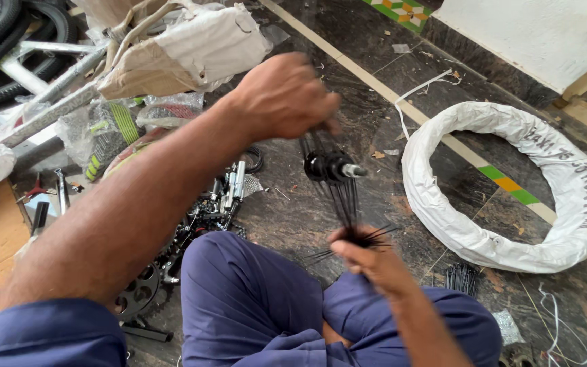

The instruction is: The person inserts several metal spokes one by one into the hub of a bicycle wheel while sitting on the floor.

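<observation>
Hub lacing, early stage by the look of it. Left hand (pixel 283 95) closed around the top of the spokes (pixel 344 200), fingers curled tight. Hub (pixel 331 166) hangs between the hands, axle end pointing right, spokes already threaded through the flange and dangling down. Right hand (pixel 368 255) pinches the loose spoke ends in a bunch above the lap. No rim on yet, so lacing proper looks undone.

Around: frame tubes (pixel 42 102) and tyres (pixel 8 41) far left, chainring (pixel 137 292) and small parts (pixel 219 200) on the floor (pixel 307 27) by the left knee, spare spoke bundle (pixel 462 277) right of the knee, wrapped ring (pixel 511 183) further right. Knees crowd the working space.
</observation>
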